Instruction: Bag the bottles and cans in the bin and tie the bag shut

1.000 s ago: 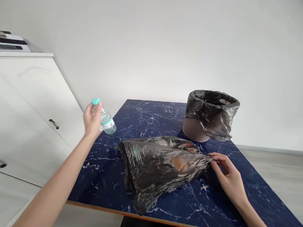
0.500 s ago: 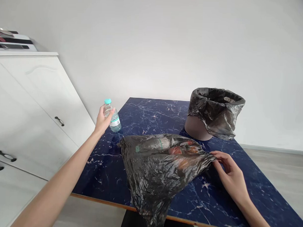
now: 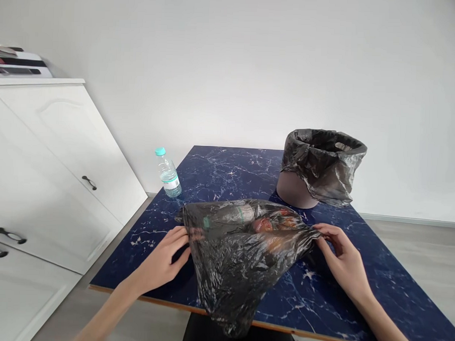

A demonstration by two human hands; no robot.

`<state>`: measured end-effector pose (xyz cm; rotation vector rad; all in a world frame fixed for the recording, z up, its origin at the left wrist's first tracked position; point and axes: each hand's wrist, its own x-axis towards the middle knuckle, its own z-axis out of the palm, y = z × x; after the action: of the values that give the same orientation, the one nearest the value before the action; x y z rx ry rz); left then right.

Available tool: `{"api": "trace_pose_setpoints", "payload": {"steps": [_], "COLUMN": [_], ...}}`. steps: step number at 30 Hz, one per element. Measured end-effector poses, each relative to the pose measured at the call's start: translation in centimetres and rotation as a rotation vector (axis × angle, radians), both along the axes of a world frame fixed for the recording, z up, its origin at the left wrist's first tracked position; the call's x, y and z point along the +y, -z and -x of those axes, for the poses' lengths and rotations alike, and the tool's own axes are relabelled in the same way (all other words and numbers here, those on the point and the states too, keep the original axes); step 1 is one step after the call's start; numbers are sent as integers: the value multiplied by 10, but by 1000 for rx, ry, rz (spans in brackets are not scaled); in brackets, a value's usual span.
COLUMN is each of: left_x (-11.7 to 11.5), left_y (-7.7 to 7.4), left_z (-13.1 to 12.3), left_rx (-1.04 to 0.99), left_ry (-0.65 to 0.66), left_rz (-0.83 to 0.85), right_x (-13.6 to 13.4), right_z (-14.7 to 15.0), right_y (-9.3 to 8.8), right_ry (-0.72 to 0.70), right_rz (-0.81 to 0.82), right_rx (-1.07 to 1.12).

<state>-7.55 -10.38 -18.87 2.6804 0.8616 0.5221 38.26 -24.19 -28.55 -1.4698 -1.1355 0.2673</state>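
A thin black plastic bag (image 3: 239, 270) lies across the near part of the table, its lower end hanging over the front edge. Through the film show a bottle with a green cap (image 3: 226, 215) and some red and orange items (image 3: 266, 224). My right hand (image 3: 340, 254) pinches the bag's gathered right corner. At the bag's left edge is my left hand (image 3: 168, 255), fingertips visible through the plastic and thumb apart from them. A clear bottle with a turquoise cap (image 3: 169, 176) stands upright by the table's left edge, touched by neither hand.
A bin (image 3: 296, 189) lined with another black bag (image 3: 324, 166) stands at the back right of the blue marbled table (image 3: 231, 173). White cabinets (image 3: 64, 150) are on the left, and a pale wall (image 3: 231, 71) rises behind. A dark seat (image 3: 240, 337) sits below the front edge.
My left hand has let go of the turquoise-capped bottle, leaving it standing, and has come down to the bag's left edge. My right hand keeps its pinch on the bag's corner.
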Motion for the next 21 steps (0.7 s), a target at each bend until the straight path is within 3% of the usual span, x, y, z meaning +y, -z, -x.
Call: {"api": "trace_pose_setpoints", "payload": {"steps": [5, 10, 14, 21], "left_x": [19, 35, 33, 30], "left_y": [7, 7, 0, -8], "left_z": [-44, -78, -78, -50], "left_rx": [18, -98, -51, 168], "left_ry": [70, -60, -76, -176], "left_rz": [-53, -215, -255, -226], "right_x": [1, 2, 3, 2], "right_z": [-1, -1, 0, 3], "right_y": [1, -3, -6, -10], "right_ry": [12, 20, 19, 11], "right_rz": [-19, -26, -35, -27], "right_rx": [3, -21, -39, -64]}}
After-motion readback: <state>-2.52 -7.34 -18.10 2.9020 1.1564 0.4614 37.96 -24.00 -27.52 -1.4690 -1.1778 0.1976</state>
